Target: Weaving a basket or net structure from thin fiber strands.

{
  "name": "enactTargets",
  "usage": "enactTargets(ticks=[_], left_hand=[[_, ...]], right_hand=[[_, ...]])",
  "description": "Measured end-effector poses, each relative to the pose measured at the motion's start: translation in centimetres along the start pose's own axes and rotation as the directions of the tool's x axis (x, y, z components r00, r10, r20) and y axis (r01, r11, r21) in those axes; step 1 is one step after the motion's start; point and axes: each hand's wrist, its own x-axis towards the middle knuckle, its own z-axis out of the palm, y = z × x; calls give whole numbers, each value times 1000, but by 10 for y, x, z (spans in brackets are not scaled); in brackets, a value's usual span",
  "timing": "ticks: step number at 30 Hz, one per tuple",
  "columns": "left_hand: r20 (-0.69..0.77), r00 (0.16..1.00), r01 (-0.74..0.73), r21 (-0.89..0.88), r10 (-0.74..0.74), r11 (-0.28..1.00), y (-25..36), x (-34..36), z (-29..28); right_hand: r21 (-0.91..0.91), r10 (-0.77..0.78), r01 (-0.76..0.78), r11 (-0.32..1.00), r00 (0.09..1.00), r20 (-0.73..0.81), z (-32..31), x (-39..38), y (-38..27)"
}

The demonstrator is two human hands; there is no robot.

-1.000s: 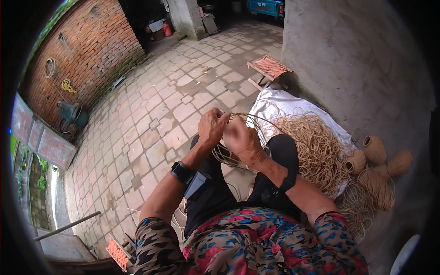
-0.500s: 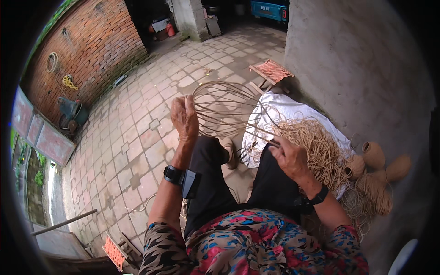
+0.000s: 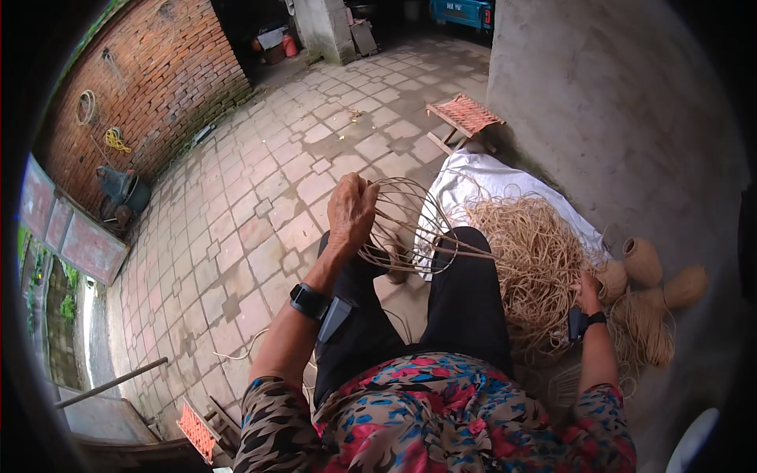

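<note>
My left hand (image 3: 352,211) is closed on one side of a loose coil of thin brown cord (image 3: 404,223), held above my left knee. The loops hang open to the right of the fist. From the coil, strands run right across my right thigh and fade against a tangled heap of tan cord (image 3: 527,264). My right hand (image 3: 589,292) is out at that heap's right edge. Its fingers look closed on the cord, though the tan strands behind make their grip hard to see.
The heap lies partly on a white cloth (image 3: 467,175). Several tan cord spools (image 3: 642,262) stand beside a grey wall (image 3: 607,110). A low stool with an orange woven seat (image 3: 465,114) is beyond the cloth. Another orange woven seat (image 3: 197,430) is at lower left on the paving.
My right hand has moved from above my right knee out to the right, beside the heap. My left hand has come nearer and rightward, and the coil's loops look smaller.
</note>
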Motion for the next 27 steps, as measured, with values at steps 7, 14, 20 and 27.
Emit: enactTargets(ticks=[7,14,20,27], left_hand=[[-15,989,142,-114,-145,983,-19,7,-14],[211,976,61,9,-61,998,20,-2,2],[535,844,49,-147,38,988,31,-17,3],[592,699,-92,-482,401,871,39,-23,-5]], right_hand=[[-271,-123,59,961,967,-225,-36,-47,32],[53,-925,955,293,269,269,122,-272,-142],[401,-550,643,652,38,834,129,-426,-189],[550,-749,659,514,32,662,131,-407,-241]])
